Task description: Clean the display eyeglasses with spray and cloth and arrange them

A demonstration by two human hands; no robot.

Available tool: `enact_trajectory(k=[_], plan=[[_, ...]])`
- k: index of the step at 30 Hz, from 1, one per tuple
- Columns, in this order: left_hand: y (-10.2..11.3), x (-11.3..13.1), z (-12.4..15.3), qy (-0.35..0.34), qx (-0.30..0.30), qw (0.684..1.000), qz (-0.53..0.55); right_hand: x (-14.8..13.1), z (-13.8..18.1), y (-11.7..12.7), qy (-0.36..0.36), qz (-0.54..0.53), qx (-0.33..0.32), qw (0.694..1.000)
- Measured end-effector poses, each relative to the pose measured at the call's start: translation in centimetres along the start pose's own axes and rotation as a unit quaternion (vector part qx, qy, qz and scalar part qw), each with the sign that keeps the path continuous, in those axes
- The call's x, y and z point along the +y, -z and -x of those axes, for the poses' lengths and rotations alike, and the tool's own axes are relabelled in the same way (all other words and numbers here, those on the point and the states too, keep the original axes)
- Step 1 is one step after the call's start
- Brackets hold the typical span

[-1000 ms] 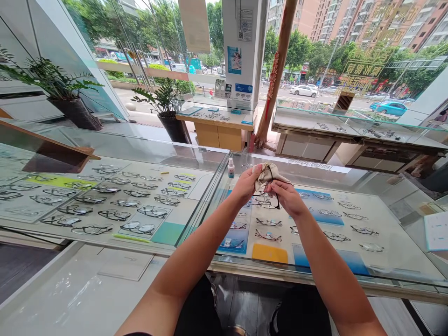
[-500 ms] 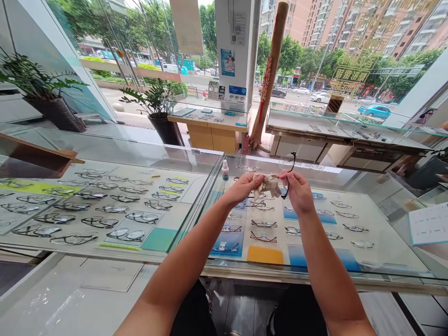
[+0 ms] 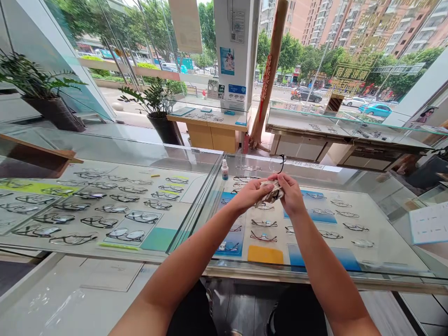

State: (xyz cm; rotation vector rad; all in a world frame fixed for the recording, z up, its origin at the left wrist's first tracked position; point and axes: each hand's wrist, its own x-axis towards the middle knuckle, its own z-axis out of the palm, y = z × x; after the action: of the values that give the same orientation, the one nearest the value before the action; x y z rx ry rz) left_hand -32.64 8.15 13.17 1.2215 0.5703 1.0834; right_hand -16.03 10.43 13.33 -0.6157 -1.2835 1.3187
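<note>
My left hand [image 3: 250, 192] is closed on a crumpled pale cloth [image 3: 269, 197] above the glass counter. Pressed close beside it, my right hand [image 3: 291, 193] grips a pair of dark-rimmed glasses [image 3: 283, 163]. One round lens and its dark rim stick up beyond my fingers; the rest is hidden by the cloth and hands. The cloth lies against the lower part of the glasses, between both hands. A small white-capped bottle [image 3: 224, 170] stands upright on the counter, left of and beyond my hands.
Beneath the glass counter top [image 3: 224, 268] lie several rows of glasses and a yellow card [image 3: 265, 255]. A second glass display [image 3: 119, 161] adjoins it on the left. A brown wooden piece [image 3: 35, 156] rests there. A printed sheet [image 3: 430, 224] is at the right edge.
My right hand and the glasses have moved left and tilted, meeting the cloth. My hands are now closer together, and the cloth is bunched tighter around the lower part of the glasses.
</note>
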Motion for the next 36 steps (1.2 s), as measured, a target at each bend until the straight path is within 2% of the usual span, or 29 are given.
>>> enact_trajectory(k=[2,4,10,18,23,29,33,36], plan=[[-0.2,-0.2,0.0,-0.002,-0.025,0.999,0.028,0.2,-0.1,-0.1,0.002,-0.009,0.022,1.0],[-0.3,-0.5,0.0,-0.01,-0.024,0.999,0.047,0.4,-0.1,-0.1,0.002,-0.017,0.035,0.999],[-1.2,-1.8,-0.4,-0.041,0.074,0.996,0.033,1.1,0.0,-0.3,0.015,0.01,0.01,1.0],[-1.1,-2.3,-0.8,-0.094,0.148,0.984,-0.017,0.6,0.3,-0.5,0.043,0.045,-0.013,0.998],[-0.8,-1.6,-0.5,-0.094,0.104,0.989,-0.041,0.5,0.3,-0.4,0.043,0.033,0.004,0.999],[-0.4,-1.2,-0.5,-0.078,0.153,0.985,-0.035,0.0,0.6,-1.1,0.032,0.069,-0.008,0.997],[-0.2,-1.2,-0.6,-0.056,0.143,0.988,-0.022,0.0,0.5,-1.4,0.049,0.081,-0.009,0.996],[-0.1,-1.4,-0.7,-0.05,0.124,0.991,-0.016,0.2,0.4,-1.3,0.047,0.077,0.014,0.996]])
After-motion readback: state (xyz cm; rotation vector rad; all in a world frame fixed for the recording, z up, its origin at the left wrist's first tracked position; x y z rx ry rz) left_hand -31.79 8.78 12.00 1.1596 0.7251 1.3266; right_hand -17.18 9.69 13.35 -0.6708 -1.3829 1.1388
